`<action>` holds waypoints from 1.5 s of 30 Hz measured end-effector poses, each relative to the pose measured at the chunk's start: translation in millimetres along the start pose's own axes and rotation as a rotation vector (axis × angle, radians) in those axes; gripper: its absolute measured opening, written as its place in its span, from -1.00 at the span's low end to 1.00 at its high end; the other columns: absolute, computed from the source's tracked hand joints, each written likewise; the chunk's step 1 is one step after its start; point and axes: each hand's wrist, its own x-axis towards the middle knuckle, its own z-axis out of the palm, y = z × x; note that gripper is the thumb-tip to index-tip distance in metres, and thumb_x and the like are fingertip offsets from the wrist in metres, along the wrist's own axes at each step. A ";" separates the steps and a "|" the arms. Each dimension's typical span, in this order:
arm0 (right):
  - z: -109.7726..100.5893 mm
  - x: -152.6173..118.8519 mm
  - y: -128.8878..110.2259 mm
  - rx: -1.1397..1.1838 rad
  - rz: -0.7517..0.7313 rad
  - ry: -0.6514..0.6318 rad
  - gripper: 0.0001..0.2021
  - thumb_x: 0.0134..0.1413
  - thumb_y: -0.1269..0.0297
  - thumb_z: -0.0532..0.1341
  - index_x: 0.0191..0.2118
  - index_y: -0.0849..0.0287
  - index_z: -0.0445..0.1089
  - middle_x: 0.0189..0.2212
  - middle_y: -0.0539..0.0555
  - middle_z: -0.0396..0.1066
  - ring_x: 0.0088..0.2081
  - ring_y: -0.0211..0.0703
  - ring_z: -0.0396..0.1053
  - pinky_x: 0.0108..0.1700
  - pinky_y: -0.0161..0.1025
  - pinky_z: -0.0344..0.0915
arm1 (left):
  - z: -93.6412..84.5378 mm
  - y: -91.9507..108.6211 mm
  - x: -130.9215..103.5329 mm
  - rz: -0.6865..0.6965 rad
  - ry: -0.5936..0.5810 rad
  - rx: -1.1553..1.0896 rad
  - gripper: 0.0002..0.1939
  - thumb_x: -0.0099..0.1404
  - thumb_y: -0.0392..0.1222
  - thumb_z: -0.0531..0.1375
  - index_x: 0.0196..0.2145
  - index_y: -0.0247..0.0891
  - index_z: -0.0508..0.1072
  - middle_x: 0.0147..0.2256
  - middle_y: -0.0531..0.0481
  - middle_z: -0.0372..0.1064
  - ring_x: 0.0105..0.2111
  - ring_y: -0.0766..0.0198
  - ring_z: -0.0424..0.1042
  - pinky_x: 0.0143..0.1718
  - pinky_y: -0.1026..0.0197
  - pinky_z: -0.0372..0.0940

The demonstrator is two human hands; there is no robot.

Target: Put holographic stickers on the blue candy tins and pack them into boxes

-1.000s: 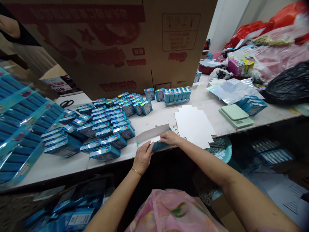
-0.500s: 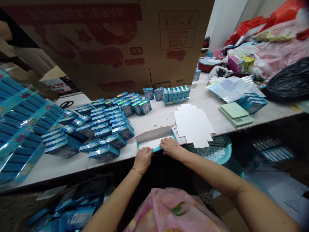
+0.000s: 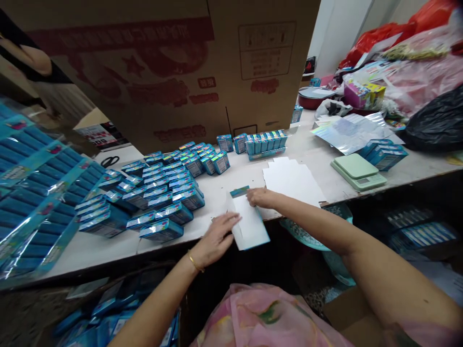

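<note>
A partly folded cardboard tray, white inside and blue outside, lies turned lengthwise at the table's front edge, its near end jutting past it. My right hand is closed at the tray's far right corner, fingers curled onto the wall there. Along the left wall, my left hand rests its outstretched fingertips, the thumb apart from them. Beyond my right forearm lies a flat white cardboard blank. Left of the tray stand many small blue boxes in rows. A filled tray of blue boxes sits farther back.
A large carton walls off the back. A green scale stands at right, near plastic bags. Scissors lie at left, behind stacked blue packs. A teal basin sits below the edge. Another person's arm shows far left.
The tray has turned from crosswise to lengthwise. My right hand now grips its far corner, and my left hand has loosened from the front wall and spread along the left side.
</note>
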 end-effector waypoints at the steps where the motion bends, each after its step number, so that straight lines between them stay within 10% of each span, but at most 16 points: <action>1: -5.7 3.0 3.8 -0.032 -0.018 0.032 -0.73 -0.05 0.65 -0.03 -0.48 0.40 0.40 -0.42 0.04 0.45 -0.34 -0.42 0.34 -0.30 -0.45 0.27 | -3.5 -7.2 2.1 0.018 0.054 0.076 -0.51 0.18 -0.29 -0.04 0.09 -0.19 0.11 0.11 -0.10 0.05 0.12 0.15 -0.03 0.11 -0.04 -0.11; 4: -19.5 0.0 1.3 -0.144 -0.089 0.183 -0.73 -0.06 0.64 0.03 -0.32 0.28 0.41 -0.18 0.05 0.40 -0.11 -0.36 0.27 -0.10 -0.31 0.23 | -1.2 -30.8 17.4 0.016 0.084 0.270 -0.54 0.14 -0.34 0.01 0.03 -0.19 0.18 0.05 -0.11 0.15 0.13 0.08 -0.04 0.10 -0.20 -0.26; 8: -15.2 -35.8 -39.2 -0.090 0.053 0.515 -0.71 0.08 0.44 0.04 -0.06 0.22 0.29 -0.12 0.13 0.33 -0.09 -0.20 0.24 -0.03 -0.21 0.17 | 13.8 -44.9 42.4 -0.030 0.041 0.305 -0.81 0.22 -0.20 -0.02 -0.34 -0.19 0.39 -0.33 -0.04 0.38 -0.18 0.18 0.28 0.00 -0.06 0.02; 12: 24.2 -67.2 -71.4 -0.048 0.161 0.411 -0.64 0.00 0.24 0.16 -0.05 0.24 0.23 -0.13 0.19 0.28 -0.11 -0.07 0.20 -0.09 -0.15 0.18 | 23.6 -45.7 52.1 -0.049 -0.017 0.089 -0.83 0.19 -0.13 0.04 -0.29 -0.20 0.34 -0.37 0.00 0.36 -0.32 0.26 0.32 -0.25 0.19 0.20; 18: 70.9 -63.3 -52.1 -0.199 0.221 0.396 -0.53 0.03 0.23 0.14 0.06 0.26 0.10 -0.05 0.21 0.19 -0.01 0.03 0.06 0.00 -0.06 0.02 | 48.7 -38.1 33.4 -0.163 0.358 0.322 -0.73 0.14 -0.10 0.11 -0.21 -0.27 0.31 -0.12 -0.18 0.25 -0.11 0.07 0.22 -0.10 0.04 0.12; 30: 58.2 -43.0 -49.8 -0.136 0.155 0.045 -0.84 0.09 0.31 0.04 -0.27 0.21 0.31 -0.32 0.13 0.36 -0.26 -0.12 0.28 -0.32 -0.26 0.15 | 62.1 -33.2 13.8 -0.252 0.076 0.446 -0.74 0.21 -0.06 0.00 -0.39 -0.29 0.35 -0.38 -0.16 0.31 -0.30 0.08 0.29 -0.36 0.13 0.18; 36: 42.2 -36.5 -24.0 -0.119 -0.136 -0.077 -0.89 0.04 0.36 0.10 -0.34 0.18 0.35 -0.38 0.07 0.38 -0.27 -0.19 0.31 -0.31 -0.31 0.14 | 47.2 -7.3 7.5 -0.345 -0.114 0.249 -0.67 0.23 0.00 -0.03 -0.44 -0.28 0.37 -0.40 -0.08 0.36 -0.34 0.19 0.35 -0.36 0.20 0.19; 39: 28.4 -26.9 -4.6 -0.170 -0.231 -0.061 -0.85 0.06 0.44 0.05 -0.35 0.22 0.37 -0.38 0.10 0.38 -0.24 -0.20 0.28 -0.22 -0.27 0.15 | 27.1 -12.9 8.1 -0.335 0.058 0.158 -0.61 0.26 0.01 -0.11 -0.41 -0.27 0.39 -0.38 -0.08 0.36 -0.33 0.22 0.35 -0.28 0.20 0.20; 42: 21.4 -24.3 3.7 -0.117 -0.046 0.197 -0.72 0.06 0.52 -0.01 -0.14 0.22 0.32 -0.18 0.14 0.33 -0.13 -0.20 0.24 -0.09 -0.23 0.13 | 16.8 -30.8 18.3 -0.382 0.308 0.221 -0.56 0.19 0.08 -0.04 -0.17 -0.32 0.34 -0.22 -0.18 0.34 -0.18 0.13 0.30 -0.17 0.13 0.17; 45: 29.6 -30.4 -9.7 0.035 0.420 0.484 -0.64 0.11 0.38 -0.05 0.05 0.23 0.14 -0.11 0.18 0.28 -0.11 -0.16 0.24 -0.09 -0.19 0.15 | 21.9 -44.3 37.4 -0.554 0.180 0.176 -0.44 0.13 0.10 0.01 -0.04 -0.37 0.22 -0.21 -0.22 0.35 -0.19 0.10 0.33 -0.22 0.14 0.20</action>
